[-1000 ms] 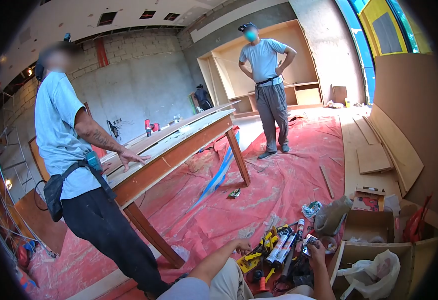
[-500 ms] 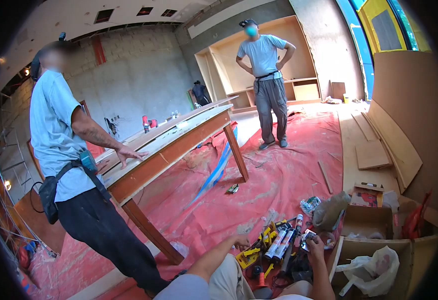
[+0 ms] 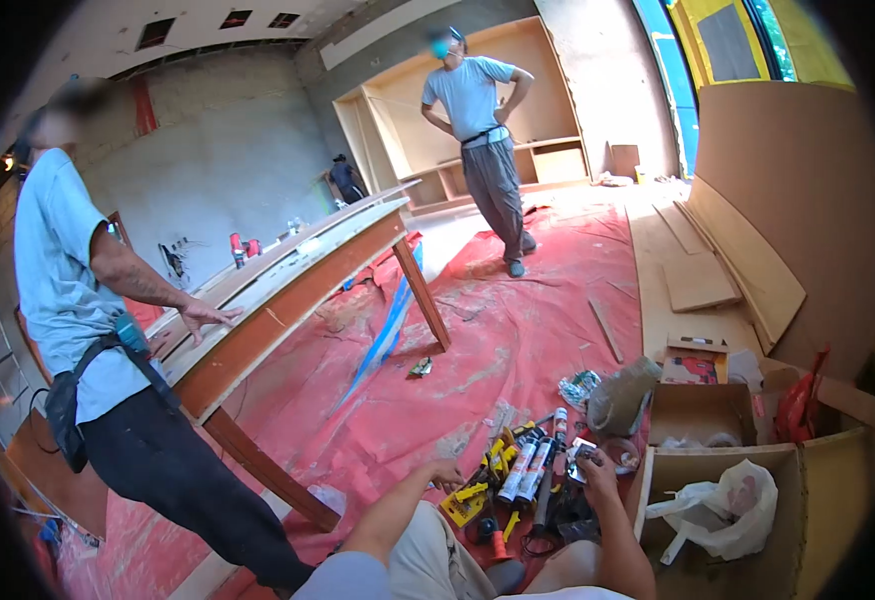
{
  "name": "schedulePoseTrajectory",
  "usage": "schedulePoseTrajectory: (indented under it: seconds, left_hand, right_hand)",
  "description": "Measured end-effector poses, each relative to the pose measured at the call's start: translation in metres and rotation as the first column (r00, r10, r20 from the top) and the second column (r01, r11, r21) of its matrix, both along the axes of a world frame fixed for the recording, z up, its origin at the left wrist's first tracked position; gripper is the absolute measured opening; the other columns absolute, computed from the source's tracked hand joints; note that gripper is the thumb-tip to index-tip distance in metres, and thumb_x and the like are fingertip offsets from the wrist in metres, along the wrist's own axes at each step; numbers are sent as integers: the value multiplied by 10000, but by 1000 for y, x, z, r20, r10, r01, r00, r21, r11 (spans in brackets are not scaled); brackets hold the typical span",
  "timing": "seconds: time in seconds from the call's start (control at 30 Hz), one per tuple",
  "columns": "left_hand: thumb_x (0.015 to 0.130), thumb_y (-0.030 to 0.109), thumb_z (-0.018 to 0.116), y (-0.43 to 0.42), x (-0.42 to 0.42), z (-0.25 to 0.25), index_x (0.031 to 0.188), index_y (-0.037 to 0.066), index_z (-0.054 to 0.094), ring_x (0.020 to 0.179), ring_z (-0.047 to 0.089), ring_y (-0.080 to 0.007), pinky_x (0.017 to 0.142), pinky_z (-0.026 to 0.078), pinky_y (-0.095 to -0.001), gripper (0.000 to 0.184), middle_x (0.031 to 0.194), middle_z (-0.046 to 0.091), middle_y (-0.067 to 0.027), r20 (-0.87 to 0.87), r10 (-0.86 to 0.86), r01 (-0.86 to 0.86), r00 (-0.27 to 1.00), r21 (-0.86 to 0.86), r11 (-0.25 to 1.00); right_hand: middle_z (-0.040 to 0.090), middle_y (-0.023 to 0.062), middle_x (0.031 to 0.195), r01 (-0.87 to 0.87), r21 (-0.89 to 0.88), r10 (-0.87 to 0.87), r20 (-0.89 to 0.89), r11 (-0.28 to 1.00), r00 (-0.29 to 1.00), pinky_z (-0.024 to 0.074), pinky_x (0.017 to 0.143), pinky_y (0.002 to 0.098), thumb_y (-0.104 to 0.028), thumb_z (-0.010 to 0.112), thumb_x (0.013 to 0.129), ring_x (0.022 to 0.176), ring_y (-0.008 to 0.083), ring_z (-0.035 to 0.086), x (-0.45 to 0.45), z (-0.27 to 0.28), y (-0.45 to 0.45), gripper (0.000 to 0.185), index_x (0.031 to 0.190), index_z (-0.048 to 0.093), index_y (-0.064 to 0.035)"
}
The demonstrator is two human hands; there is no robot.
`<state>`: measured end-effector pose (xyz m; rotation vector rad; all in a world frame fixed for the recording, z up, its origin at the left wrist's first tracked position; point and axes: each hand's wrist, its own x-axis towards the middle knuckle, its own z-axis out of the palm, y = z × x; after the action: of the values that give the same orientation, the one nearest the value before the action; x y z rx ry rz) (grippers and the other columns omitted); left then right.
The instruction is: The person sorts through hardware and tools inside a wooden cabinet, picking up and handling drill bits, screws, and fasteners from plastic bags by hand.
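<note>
My left hand (image 3: 445,474) hangs above the red floor sheet beside a pile of tools. Its fingers are loosely bent and apart, with nothing visible in them. Close to it lie yellow-handled tools (image 3: 503,455) and a yellow piece (image 3: 465,504). My right hand (image 3: 601,472) is closed on a small silvery-white object (image 3: 580,458) whose kind I cannot make out. Between my hands, white sealant tubes (image 3: 518,470) lie side by side. An orange-red tool part (image 3: 500,545) sits near my knee, and dark tools partly fill the space under my right hand.
A person (image 3: 68,280) leans a hand on a wooden table (image 3: 288,310) at left. Another person (image 3: 473,110) stands farther back. On my right are open boxes (image 3: 703,410), a white plastic bag (image 3: 738,510) and wood panels (image 3: 703,280). Red sheeting (image 3: 518,330) covers the floor.
The view has turned right, so everything sits farther left. My left hand has drawn back slightly from the yellow tools. The far person has turned their head and shifted their legs.
</note>
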<state>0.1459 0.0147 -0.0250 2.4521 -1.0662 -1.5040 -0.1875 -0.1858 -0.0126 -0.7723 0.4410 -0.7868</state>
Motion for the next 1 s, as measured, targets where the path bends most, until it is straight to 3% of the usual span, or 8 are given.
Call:
schedulePoseTrajectory:
  seconds: [0.17,0.27,0.47,0.57,1.0]
  left_hand:
    - [876,353,580,-7,0,-2,1216,45,523,835,666,-235,719,530,-410,463,1026,649,-148,-9,-15,16,1000,61,998]
    - [865,308,587,-5,-3,-2,1024,61,611,718,647,-213,628,486,-384,295,817,614,-52,5,26,-26,1000,-14,1000]
    - [871,335,591,-2,-6,-3,1041,62,608,730,648,-222,653,486,-401,322,850,629,-64,19,28,-28,999,-4,1000]
    - [878,347,585,-3,-5,0,1130,52,565,779,658,-192,673,528,-373,389,978,660,-109,31,-17,15,999,53,998]
    - [878,348,589,-1,-5,-1,1149,37,558,802,665,-215,682,527,-395,414,978,658,-118,19,-24,23,1000,45,999]
  right_hand:
    - [594,32,814,6,1,-6,-16,1000,1000,489,580,280,34,558,782,676,127,581,4,-7,-2,178,943,556,-41]
    - [593,33,791,9,4,-9,-24,1000,1000,481,534,286,30,566,786,649,130,575,4,-12,-4,155,924,562,-41]
    - [598,42,785,13,-28,-13,-1,1000,1000,483,537,288,23,582,785,647,133,583,4,-24,-6,130,900,567,-36]
    - [601,44,792,4,-27,-4,15,1000,1000,499,543,290,16,577,792,646,136,586,2,-16,0,134,916,565,-35]
    - [614,50,837,-23,-31,24,28,999,999,518,593,295,16,572,803,689,147,604,0,-17,-1,174,971,567,-30]
